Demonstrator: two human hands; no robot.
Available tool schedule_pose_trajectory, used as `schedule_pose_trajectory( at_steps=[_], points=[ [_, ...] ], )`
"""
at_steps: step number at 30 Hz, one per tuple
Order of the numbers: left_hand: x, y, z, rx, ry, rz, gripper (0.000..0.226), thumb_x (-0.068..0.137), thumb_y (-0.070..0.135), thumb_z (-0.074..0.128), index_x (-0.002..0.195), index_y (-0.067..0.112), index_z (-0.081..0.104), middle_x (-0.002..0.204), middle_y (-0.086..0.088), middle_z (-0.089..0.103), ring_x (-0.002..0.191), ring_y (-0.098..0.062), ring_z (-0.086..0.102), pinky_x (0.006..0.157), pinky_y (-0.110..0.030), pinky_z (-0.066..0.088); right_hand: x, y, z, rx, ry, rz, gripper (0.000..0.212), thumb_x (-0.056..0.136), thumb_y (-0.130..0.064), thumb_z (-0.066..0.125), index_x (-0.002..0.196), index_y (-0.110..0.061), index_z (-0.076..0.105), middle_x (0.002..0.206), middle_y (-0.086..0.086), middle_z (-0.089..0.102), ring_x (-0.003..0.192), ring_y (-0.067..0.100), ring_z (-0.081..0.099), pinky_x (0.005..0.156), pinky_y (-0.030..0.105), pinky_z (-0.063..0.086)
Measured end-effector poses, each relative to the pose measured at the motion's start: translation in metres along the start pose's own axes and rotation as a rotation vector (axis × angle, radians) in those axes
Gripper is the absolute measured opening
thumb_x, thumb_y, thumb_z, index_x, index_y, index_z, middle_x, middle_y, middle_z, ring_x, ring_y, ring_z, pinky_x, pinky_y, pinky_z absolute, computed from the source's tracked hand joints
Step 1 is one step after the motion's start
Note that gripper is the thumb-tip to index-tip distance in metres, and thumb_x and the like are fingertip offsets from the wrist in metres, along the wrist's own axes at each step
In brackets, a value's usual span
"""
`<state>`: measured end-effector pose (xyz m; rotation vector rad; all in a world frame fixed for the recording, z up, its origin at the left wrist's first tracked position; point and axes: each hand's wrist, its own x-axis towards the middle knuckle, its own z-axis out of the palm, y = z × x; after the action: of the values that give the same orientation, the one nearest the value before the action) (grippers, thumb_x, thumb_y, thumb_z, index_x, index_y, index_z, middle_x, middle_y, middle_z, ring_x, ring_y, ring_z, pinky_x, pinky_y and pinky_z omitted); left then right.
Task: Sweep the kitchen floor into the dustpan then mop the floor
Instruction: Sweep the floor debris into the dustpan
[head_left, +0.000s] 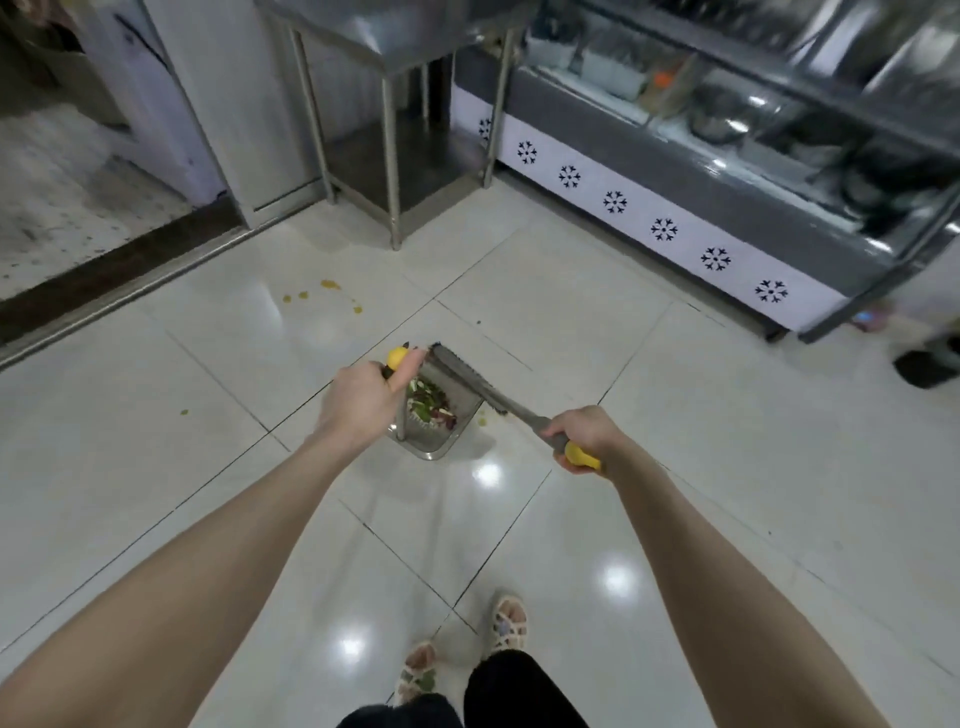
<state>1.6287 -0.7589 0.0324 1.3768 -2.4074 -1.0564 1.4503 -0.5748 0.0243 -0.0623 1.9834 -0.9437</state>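
Both hands are gripping: left hand (363, 400) is curled round the dustpan (432, 450) handle, right hand (587, 435) round the broom (493, 397) handle end. Dustpan sits on the floor (649, 415) between the hands, scraps (431, 405) inside. Broom runs along its right side. Yellow spots (330, 285) lie beyond.

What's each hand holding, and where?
Left hand grips the steel dustpan by its yellow handle top; right hand grips the grey broom near its yellow end cap.
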Motion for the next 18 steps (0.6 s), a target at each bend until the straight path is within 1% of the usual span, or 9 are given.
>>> schedule_pose_trajectory(
  at_steps=[2,6,10,13,15,17,18],
  points=[
    [0.008,0.030,0.015,0.008,-0.040,0.081,0.068,0.092,0.063,0.039,0.055,0.007,0.045,0.055,-0.008,0.048,0.063,-0.030,0.049,0.058,-0.033,0.033,0.000,0.009,-0.029,0.064,0.050,0.015,0.008,0.080,0.005,0.058,0.077,0.001,0.052,0.066,0.011,0.046,0.041,0.021,0.046,0.036,0.017,0.032],
    [0.020,0.090,0.051,0.022,-0.107,0.188,0.067,0.092,0.064,0.040,0.055,0.008,0.044,0.056,-0.007,0.047,0.066,-0.032,0.050,0.059,-0.034,0.034,0.003,0.028,-0.088,0.142,0.134,0.020,0.016,0.077,0.007,0.058,0.067,-0.002,0.049,0.059,0.008,0.046,0.039,0.020,0.044,0.036,0.016,0.032],
    [0.026,0.148,0.104,0.044,-0.170,0.276,0.068,0.091,0.066,0.038,0.061,0.006,0.053,0.057,-0.007,0.050,0.065,-0.029,0.051,0.060,-0.033,0.034,0.009,0.050,-0.160,0.180,0.190,0.033,0.007,0.077,0.003,0.059,0.073,0.002,0.055,0.062,0.011,0.050,0.046,0.022,0.048,0.039,0.019,0.036],
    [0.026,0.195,0.149,0.056,-0.196,0.341,0.072,0.092,0.064,0.038,0.064,0.000,0.057,0.052,-0.007,0.046,0.061,-0.030,0.049,0.057,-0.034,0.032,0.014,0.072,-0.218,0.225,0.220,0.048,0.010,0.077,0.003,0.059,0.069,0.001,0.054,0.060,0.011,0.050,0.046,0.023,0.047,0.039,0.019,0.036],
    [0.025,0.236,0.186,0.091,-0.224,0.380,0.075,0.093,0.064,0.036,0.068,-0.003,0.060,0.052,-0.007,0.048,0.058,-0.027,0.049,0.056,-0.034,0.031,0.017,0.088,-0.266,0.267,0.245,0.060,0.012,0.078,0.003,0.059,0.068,0.000,0.053,0.059,0.011,0.049,0.044,0.022,0.045,0.039,0.019,0.035],
    [0.023,0.285,0.229,0.115,-0.249,0.419,0.076,0.092,0.065,0.035,0.068,-0.002,0.061,0.054,-0.009,0.051,0.058,-0.023,0.050,0.055,-0.035,0.031,0.021,0.106,-0.322,0.282,0.277,0.077,0.012,0.078,0.002,0.060,0.068,0.000,0.054,0.057,0.012,0.049,0.043,0.021,0.045,0.038,0.019,0.035],
    [0.022,0.296,0.237,0.117,-0.252,0.424,0.075,0.092,0.065,0.035,0.066,0.000,0.059,0.055,-0.009,0.051,0.058,-0.022,0.050,0.054,-0.035,0.032,0.022,0.110,-0.334,0.281,0.280,0.091,0.010,0.078,0.002,0.060,0.069,0.001,0.054,0.057,0.012,0.050,0.043,0.021,0.045,0.039,0.019,0.035]
  ],
)
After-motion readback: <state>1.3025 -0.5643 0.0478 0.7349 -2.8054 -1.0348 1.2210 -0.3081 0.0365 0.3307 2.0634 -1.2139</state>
